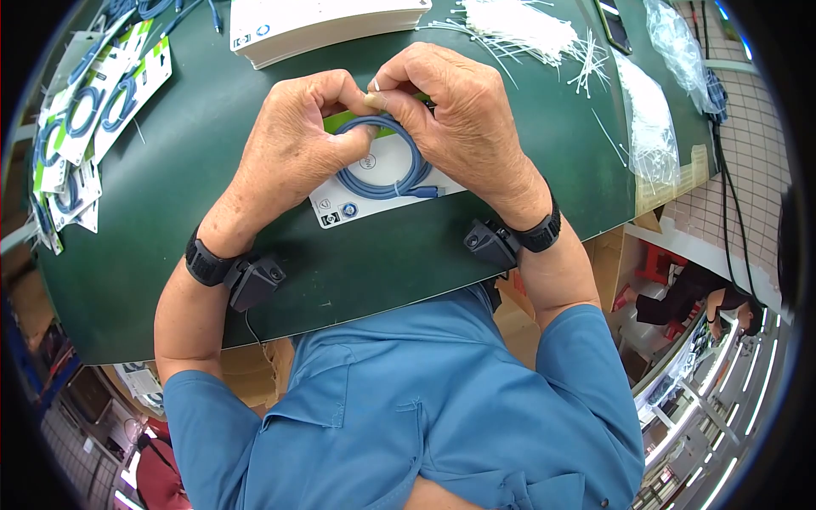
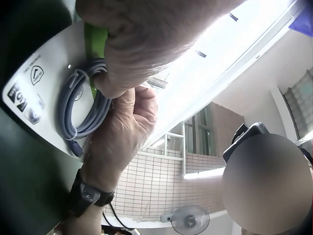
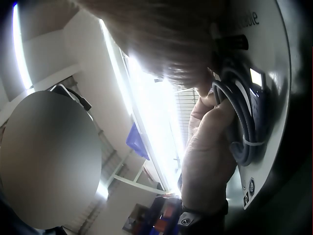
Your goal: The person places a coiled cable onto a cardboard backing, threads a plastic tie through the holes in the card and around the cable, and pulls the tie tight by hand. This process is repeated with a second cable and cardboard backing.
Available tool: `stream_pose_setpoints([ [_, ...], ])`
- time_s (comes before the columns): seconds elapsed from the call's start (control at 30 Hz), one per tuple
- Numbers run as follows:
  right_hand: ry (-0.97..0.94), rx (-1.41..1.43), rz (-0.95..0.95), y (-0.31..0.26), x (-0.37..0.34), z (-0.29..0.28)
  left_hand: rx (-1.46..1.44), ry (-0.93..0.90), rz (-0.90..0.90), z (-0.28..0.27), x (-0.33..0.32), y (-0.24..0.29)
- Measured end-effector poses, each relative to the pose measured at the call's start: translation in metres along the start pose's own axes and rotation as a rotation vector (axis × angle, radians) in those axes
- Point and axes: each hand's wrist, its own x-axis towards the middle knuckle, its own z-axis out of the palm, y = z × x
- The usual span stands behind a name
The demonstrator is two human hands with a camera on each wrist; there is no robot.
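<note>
A blue-grey USB cable (image 1: 416,174) lies coiled on a white and green printed card (image 1: 327,208), its plug toward the near side. A thin white tie (image 2: 73,134) binds the coil close to the plug. My left hand (image 1: 293,127) grips the far left part of the coil, thumb reaching inside the loop. My right hand (image 1: 463,110) is at the far side of the loop, its thumb and index finger pinched together against the left fingertips. A small white tip, like a cable tie's end, shows between these right fingers; the rest is hidden.
A stack of white cards (image 1: 331,34) stands at the back of the green table (image 1: 136,255). Carded cables (image 1: 85,110) are heaped at the left. Loose white cable ties (image 1: 527,30) spread at the back right, beside a plastic bag of ties (image 1: 650,127) and a phone (image 1: 612,25).
</note>
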Motion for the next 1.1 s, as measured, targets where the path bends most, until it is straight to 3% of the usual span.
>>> stream_pose_setpoints([
  [1.1, 0.063, -0.083, -0.037, 0.0039, 0.0025, 0.0077, -0.066, -0.097, -0.103, 0.0057, -0.0054, -0.0007],
])
